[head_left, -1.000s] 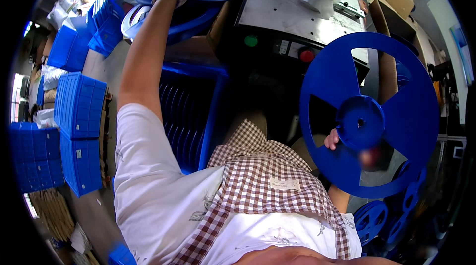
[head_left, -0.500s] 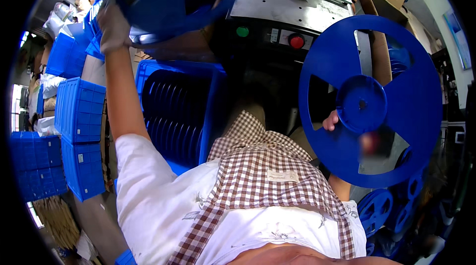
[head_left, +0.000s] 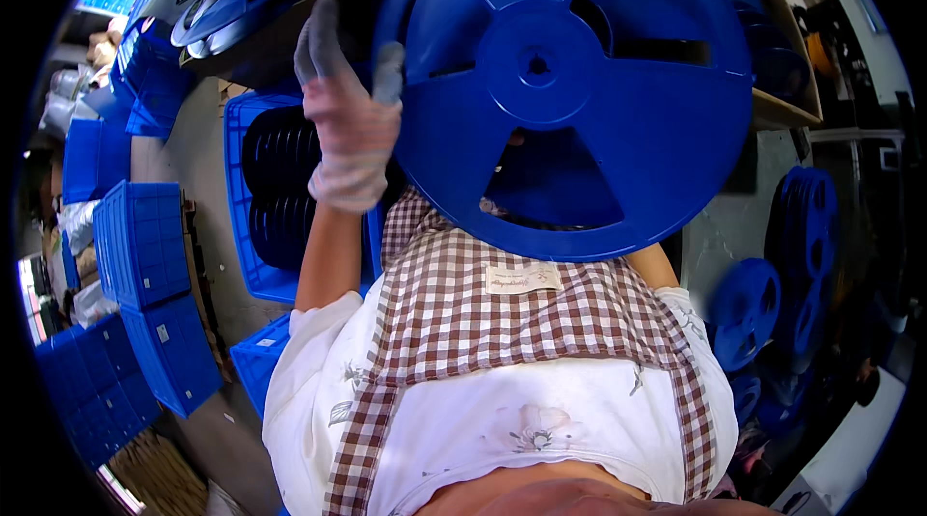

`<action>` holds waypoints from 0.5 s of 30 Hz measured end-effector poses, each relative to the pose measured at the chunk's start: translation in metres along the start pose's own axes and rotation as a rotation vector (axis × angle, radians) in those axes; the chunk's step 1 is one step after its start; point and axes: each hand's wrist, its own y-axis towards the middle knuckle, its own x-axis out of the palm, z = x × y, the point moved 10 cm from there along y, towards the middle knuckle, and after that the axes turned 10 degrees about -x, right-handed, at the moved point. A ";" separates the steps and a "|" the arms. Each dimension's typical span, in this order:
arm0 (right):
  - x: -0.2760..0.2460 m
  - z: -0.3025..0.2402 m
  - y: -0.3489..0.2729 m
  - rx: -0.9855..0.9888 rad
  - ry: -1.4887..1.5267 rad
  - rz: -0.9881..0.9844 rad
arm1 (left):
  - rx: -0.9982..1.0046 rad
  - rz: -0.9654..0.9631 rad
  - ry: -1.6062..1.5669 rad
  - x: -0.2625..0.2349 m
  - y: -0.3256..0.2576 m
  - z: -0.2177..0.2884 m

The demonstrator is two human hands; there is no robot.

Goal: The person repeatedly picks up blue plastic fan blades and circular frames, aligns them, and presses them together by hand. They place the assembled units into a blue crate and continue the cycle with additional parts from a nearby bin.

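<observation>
A large blue plastic reel [head_left: 463, 154] with a round hub and wedge-shaped cutouts is held up in front of my apron. My right hand is behind it and mostly hidden; a small bit of finger shows through the lower cutout, and the right forearm [head_left: 655, 265] emerges below the rim. At the reel's left edge, my left hand [head_left: 352, 125] in a pale glove is open, fingers raised and thumb apart, close to the rim. Whether the thumb touches the reel I cannot tell. More blue reels [head_left: 232, 9] lie stacked at the upper left.
A blue crate [head_left: 237, 197] of upright dark discs stands left of my body. Stacked blue bins [head_left: 145, 246] are farther left. Several blue reels [head_left: 744, 313] stand at the lower right. A cardboard box [head_left: 787, 106] is at the upper right.
My left hand has let go of another blue reel at the upper left and come down beside this one. The reel at my right hand has moved left and upward, to the middle.
</observation>
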 end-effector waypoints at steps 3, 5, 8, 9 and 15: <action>0.001 -0.024 -0.008 -0.044 -0.130 -0.040 | 0.236 -0.431 -0.209 0.010 -0.023 0.069; 0.006 -0.036 0.012 -0.105 -0.126 -0.001 | 0.124 -0.602 -0.218 0.034 -0.037 0.066; 0.017 -0.039 0.049 -0.146 0.021 0.033 | 0.091 -0.560 -0.330 0.044 -0.033 0.063; 0.020 -0.037 0.058 -0.139 0.086 0.042 | 0.084 -0.535 -0.357 0.043 -0.030 0.063; 0.007 -0.009 0.094 -0.262 -0.152 0.152 | -0.680 -0.602 -1.249 0.066 -0.066 -0.012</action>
